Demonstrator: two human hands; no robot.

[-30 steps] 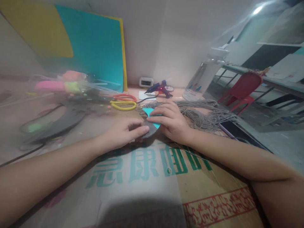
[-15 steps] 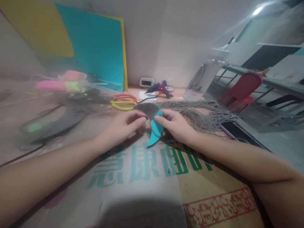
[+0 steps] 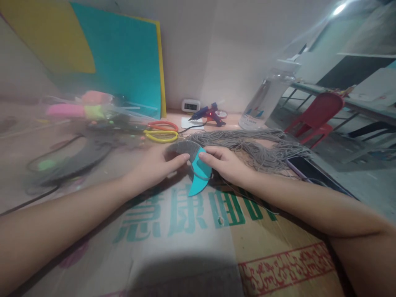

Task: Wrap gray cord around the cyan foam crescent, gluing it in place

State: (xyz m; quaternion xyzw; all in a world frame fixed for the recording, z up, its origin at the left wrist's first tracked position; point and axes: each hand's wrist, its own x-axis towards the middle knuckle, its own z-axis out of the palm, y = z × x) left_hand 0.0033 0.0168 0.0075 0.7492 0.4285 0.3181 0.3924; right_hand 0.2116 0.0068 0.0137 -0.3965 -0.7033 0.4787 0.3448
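Note:
A turquoise crescent of foam or card (image 3: 200, 171) is held up between my two hands over the cardboard. Its left part is covered in wound grey cord (image 3: 189, 146), and one loose loop crosses the bare turquoise end. My left hand (image 3: 161, 161) closes around the cord-covered part, thumb toward me. On the right side, my right hand (image 3: 225, 163) pinches the turquoise part between thumb and fingers. A strand trails from the right hand over the cardboard. Behind it lies a heap of grey cord (image 3: 260, 146).
Cardboard (image 3: 192, 255) with green and red print covers the table. Scissors (image 3: 161, 132), a glue gun (image 3: 208, 114), a small clock (image 3: 191, 106) and a bottle (image 3: 267, 99) stand behind. At right is a phone (image 3: 318, 175); a blurred grey cord-wrapped piece (image 3: 83, 159) lies left.
The crescent has turned, so more of its turquoise face shows and its wrapped part sits lower and further left. Both hands keep hold of it, the left hand shifted slightly.

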